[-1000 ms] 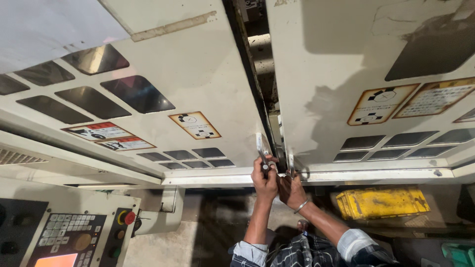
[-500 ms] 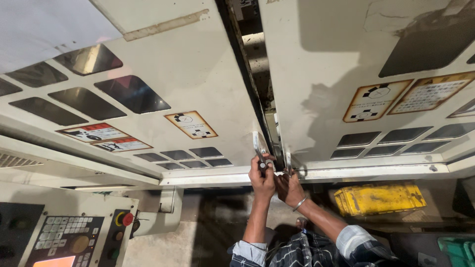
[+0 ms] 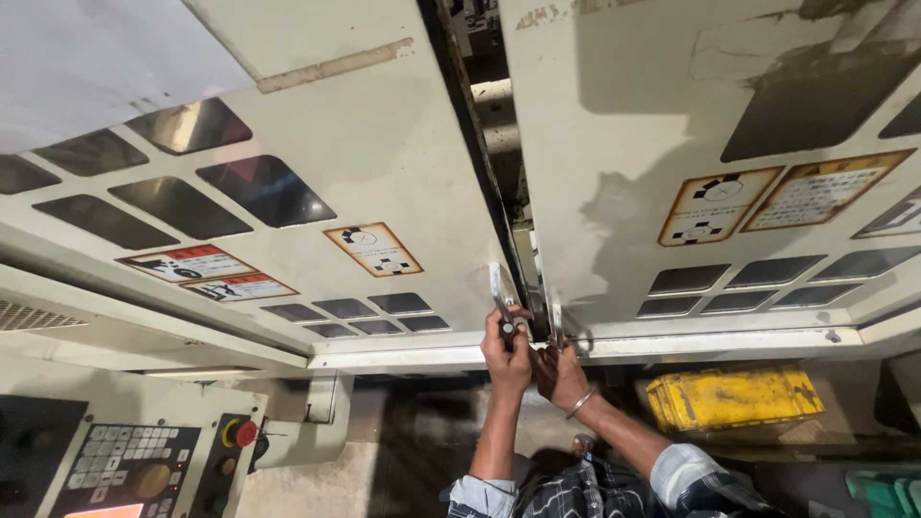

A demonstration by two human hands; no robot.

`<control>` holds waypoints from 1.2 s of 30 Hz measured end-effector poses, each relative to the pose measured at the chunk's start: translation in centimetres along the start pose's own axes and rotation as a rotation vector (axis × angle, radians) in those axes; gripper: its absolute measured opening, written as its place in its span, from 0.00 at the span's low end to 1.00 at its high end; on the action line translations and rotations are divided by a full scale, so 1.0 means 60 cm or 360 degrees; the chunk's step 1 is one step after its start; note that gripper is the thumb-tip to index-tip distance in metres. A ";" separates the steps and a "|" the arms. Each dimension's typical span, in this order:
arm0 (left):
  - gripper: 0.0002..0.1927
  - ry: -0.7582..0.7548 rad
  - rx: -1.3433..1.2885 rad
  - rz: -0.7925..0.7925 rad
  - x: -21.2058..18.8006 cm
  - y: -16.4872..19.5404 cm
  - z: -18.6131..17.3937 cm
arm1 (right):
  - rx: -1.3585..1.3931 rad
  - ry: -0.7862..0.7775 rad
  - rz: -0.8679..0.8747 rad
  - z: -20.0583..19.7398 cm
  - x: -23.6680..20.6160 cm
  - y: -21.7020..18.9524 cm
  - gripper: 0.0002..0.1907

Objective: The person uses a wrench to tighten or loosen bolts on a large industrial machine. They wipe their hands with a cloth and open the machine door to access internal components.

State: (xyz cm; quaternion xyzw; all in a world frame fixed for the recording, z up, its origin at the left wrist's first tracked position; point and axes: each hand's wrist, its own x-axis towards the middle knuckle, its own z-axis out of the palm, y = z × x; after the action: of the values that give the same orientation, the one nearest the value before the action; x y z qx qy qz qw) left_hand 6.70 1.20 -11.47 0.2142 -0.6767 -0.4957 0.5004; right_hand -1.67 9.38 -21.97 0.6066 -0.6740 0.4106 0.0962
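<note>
Two pale sliding machine doors meet with a narrow dark gap between them. My left hand is closed around the metal handle of the left door. My right hand, with a bangle on the wrist, grips the handle of the right door. The two hands sit side by side, almost touching, at the lower end of the gap. Both doors carry dark window panes and warning stickers.
A control panel with a keypad, a red button and a lit screen stands at the lower left. Beneath the right door lies a yellow box. A green object shows at the bottom right corner.
Both hands stay on the door handles. The view has shifted slightly, and the gap between the doors looks about the same.
</note>
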 end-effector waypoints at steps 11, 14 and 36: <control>0.18 0.0006 -0.0004 0.0075 -0.001 0.003 -0.005 | -0.0034 -0.0115 0.0108 0.013 -0.005 0.002 0.11; 0.18 -0.0003 -0.0006 -0.0017 -0.003 0.004 -0.007 | -0.0030 0.0002 0.0061 0.013 -0.007 -0.001 0.12; 0.16 -0.0005 -0.0035 0.0026 -0.005 0.005 -0.010 | 0.0078 -0.0022 -0.0001 0.017 -0.012 -0.001 0.17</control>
State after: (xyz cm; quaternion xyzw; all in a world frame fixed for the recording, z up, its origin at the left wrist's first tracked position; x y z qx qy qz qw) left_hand 7.46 1.30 -11.32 0.2023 -0.6736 -0.4994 0.5058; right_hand -1.08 9.27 -23.05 0.6117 -0.6642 0.4228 0.0769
